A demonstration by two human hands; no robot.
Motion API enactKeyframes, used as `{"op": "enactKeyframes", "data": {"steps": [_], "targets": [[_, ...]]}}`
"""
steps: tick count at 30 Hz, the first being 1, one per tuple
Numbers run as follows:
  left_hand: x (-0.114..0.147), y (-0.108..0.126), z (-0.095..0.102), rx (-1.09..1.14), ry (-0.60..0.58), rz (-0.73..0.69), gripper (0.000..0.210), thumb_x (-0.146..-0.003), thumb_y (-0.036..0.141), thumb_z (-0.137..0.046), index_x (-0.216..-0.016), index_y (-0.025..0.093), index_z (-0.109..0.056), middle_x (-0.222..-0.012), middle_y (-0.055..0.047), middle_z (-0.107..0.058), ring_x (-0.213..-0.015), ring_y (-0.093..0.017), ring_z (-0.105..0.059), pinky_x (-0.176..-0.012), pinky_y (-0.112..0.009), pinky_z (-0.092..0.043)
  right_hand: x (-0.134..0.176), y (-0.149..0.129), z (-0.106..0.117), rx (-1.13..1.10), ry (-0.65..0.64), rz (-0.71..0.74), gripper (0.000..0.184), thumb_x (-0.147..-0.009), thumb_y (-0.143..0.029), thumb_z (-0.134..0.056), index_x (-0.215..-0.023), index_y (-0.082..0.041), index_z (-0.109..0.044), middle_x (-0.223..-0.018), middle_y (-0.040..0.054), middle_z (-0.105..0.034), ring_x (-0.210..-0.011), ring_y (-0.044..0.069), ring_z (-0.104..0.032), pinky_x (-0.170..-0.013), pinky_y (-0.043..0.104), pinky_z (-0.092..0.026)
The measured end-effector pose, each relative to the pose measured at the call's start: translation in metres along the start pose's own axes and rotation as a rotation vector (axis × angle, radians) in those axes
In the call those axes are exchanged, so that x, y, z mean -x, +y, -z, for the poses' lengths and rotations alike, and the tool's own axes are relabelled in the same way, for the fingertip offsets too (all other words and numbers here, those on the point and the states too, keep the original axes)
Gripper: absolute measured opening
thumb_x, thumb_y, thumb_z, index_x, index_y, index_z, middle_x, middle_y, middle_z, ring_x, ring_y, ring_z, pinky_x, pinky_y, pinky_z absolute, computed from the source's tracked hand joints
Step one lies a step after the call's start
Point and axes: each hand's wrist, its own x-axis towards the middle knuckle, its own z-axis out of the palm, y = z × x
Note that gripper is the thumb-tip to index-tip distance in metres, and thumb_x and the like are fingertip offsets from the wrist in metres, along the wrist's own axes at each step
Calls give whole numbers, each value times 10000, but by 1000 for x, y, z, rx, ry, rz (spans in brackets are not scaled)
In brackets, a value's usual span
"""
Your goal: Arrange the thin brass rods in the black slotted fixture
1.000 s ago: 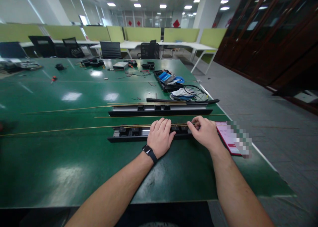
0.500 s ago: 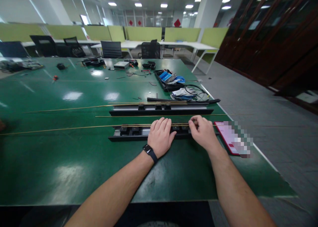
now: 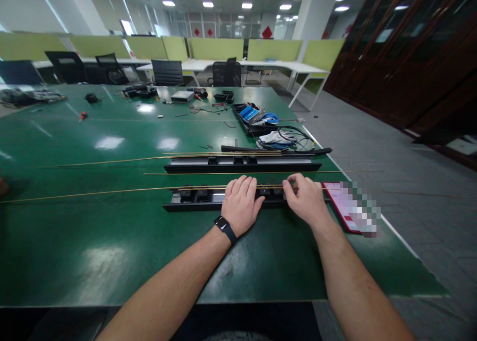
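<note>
My left hand [image 3: 240, 206], with a dark watch on its wrist, lies flat across the near black metal rail [image 3: 201, 208]. Its fingers are stretched over the thin brass-coloured rods [image 3: 201, 187] along the rail's far side. Toward the right end, thumb and forefinger of my right hand [image 3: 306, 198] are pinched together at those rods. The exact grip there is partly hidden by the fingers. Several black blocks [image 3: 203, 195] sit in the rail's channel. One long brass-coloured rod [image 3: 93, 194] reaches far to the left.
Beyond lies a second black rail [image 3: 242, 169], with more rods along it. A red-edged tablet-like object [image 3: 338, 202] is right of my right hand. Farther back are a black tray [image 3: 244, 125] and gloves [image 3: 276, 139]. Part of someone's hand [image 3: 3, 187] shows at the left edge.
Both hands stay almost where they were, on the near rail and its rods. The view shifts very slightly; no object has clearly moved.
</note>
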Motion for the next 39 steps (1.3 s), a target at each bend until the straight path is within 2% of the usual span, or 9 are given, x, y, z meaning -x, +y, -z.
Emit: {"op": "enactKeyframes", "data": {"steps": [5,13,18,26,32,39], "targets": [[-1,0,-1,6,-3,0,495,-1057,429,-453,-1453,148,-550,-1437,-139,-640,-1398,-291,-526,-1199,-477,-355,1,-2,-4,-26,2,78,281,-1020,-443,-461,-1009,-217,-629,-871,64,-713,-883,255,-620,-849,400,-349],[0,0,-2,8,6,-1,494,-1050,430,-473,-1451,153,-557,-1425,-140,-648,-1384,-292,-535,-1186,-489,-375,-1,7,-1,36,33,-16,216,-1000,-336,-443,-985,-210,-616,-889,77,-714,-876,265,-634,-835,402,-350],[-1,0,-1,10,9,-1,493,-1053,428,-472,-1434,129,-561,-1416,-138,-653,-1388,-293,-526,-1189,-477,-371,1,-2,-5,-25,33,65,258,-1031,-365,-405,-1020,-207,-608,-968,91,-722,-924,268,-625,-864,412,-353],[0,0,-2,16,7,0,490,-1056,425,-471,-1441,133,-551,-1416,-137,-651,-1387,-297,-525,-1193,-478,-358,-2,8,-3,56,47,-57,260,-1013,-357,-404,-988,-206,-614,-866,100,-710,-853,280,-618,-819,411,-349],[0,0,0,17,4,1,491,-1061,423,-457,-1442,128,-549,-1423,-137,-650,-1388,-298,-526,-1189,-485,-360,1,-1,-7,-59,18,78,294,-1045,-376,-367,-1038,-210,-610,-988,100,-724,-930,266,-621,-892,415,-362],[0,-1,-2,26,10,4,483,-1057,429,-469,-1439,147,-558,-1421,-139,-652,-1385,-306,-536,-1185,-492,-362,-3,11,-4,50,71,-99,284,-1017,-320,-370,-1049,-187,-618,-913,111,-718,-859,279,-636,-826,406,-362]]}}
